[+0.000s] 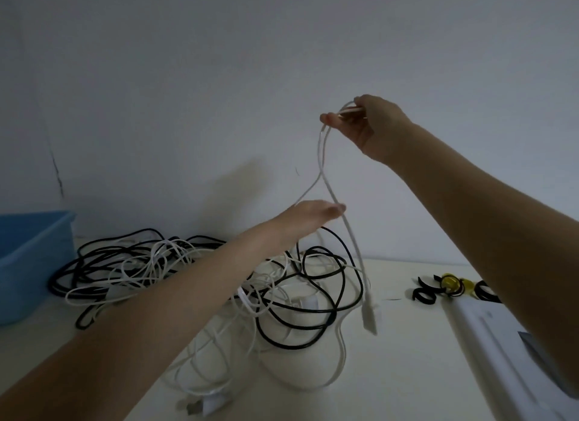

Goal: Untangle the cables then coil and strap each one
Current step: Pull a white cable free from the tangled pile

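White cable point(322, 157) hangs between both hands (right point(366, 122) higher).

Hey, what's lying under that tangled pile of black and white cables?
Under the cable pile only the pale table shows through gaps between loops. The left forearm crosses its middle, so anything beneath that stretch is hidden.

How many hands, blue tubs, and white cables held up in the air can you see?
Hands: 2, the left hand and the right hand
Blue tub: 1
White cable held up: 1
Total: 4
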`<state>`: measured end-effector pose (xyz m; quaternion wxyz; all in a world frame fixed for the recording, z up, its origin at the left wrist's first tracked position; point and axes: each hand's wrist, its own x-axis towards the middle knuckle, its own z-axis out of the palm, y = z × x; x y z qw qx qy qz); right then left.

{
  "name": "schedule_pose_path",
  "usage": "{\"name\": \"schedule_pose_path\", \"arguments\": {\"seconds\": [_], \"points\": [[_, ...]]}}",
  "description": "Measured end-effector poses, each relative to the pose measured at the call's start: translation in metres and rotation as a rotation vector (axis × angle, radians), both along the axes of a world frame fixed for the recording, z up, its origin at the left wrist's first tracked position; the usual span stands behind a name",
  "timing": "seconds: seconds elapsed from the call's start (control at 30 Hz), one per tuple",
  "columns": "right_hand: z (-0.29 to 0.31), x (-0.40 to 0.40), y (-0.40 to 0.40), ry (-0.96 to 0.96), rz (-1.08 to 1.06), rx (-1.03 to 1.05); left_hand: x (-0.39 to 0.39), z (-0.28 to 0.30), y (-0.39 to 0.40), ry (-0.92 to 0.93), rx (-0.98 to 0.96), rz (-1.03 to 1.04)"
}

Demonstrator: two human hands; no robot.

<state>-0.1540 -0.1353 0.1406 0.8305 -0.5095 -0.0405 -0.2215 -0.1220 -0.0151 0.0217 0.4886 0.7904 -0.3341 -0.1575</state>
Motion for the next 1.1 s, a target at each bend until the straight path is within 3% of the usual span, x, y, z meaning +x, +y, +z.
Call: {"name": "schedule_pose_path", "arguments": {"seconds": [0.1, 0.17, 0.27, 0.3, 0.4, 0.43, 0.53, 0.6, 0.67, 0.73, 0.83, 0.93, 1.03, 1.1], "points": [[-0.008, 0.005, -0.006, 0.047, -0.041, -0.083, -0.020, 0.001, -0.012, 0.544, -0.376, -0.133], [-0.015, 0.008, -0.016, 0.073, -0.145, -0.114, -0.023, 0.004, -0.007, 0.673, -0.505, -0.126], [-0.030, 0.014, -0.037, 0.165, -0.293, -0.133, -0.011, 0.010, 0.010, 0.683, -0.564, 0.001], [-0.035, 0.015, -0.042, 0.235, -0.326, -0.248, -0.008, 0.011, 0.014, 0.651, -0.539, 0.044], [-0.057, 0.016, -0.047, 0.545, -0.248, -0.869, -0.002, 0.011, 0.018, 0.571, -0.484, 0.124], [-0.061, 0.017, -0.041, 0.640, -0.203, -0.923, 0.000, 0.012, 0.019, 0.575, -0.494, 0.129], [-0.065, 0.020, -0.021, 0.494, -0.228, -1.080, 0.003, 0.020, 0.019, 0.580, -0.521, 0.101], [-0.067, 0.018, -0.008, 0.316, -0.075, -1.008, 0.003, 0.027, 0.020, 0.580, -0.554, 0.059], [-0.077, 0.011, 0.004, 0.253, 0.202, -0.871, 0.003, 0.033, 0.022, 0.585, -0.637, 0.025], [-0.092, 0.011, 0.007, 0.219, 0.332, -0.761, 0.004, 0.041, 0.028, 0.567, -0.766, 0.034], [-0.116, 0.012, 0.004, 0.183, 0.326, -0.650, 0.005, 0.059, 0.044, 0.566, -0.996, 0.009], [-0.135, 0.012, -0.003, 0.222, 0.197, -0.792, 0.008, 0.079, 0.057, 0.581, -1.152, -0.026], [-0.138, 0.013, -0.007, 0.252, 0.033, -0.829, 0.011, 0.084, 0.059, 0.575, -1.106, 0.014], [-0.134, 0.015, -0.007, 0.242, 0.086, -0.715, 0.010, 0.076, 0.055, 0.559, -0.976, 0.048]]}}
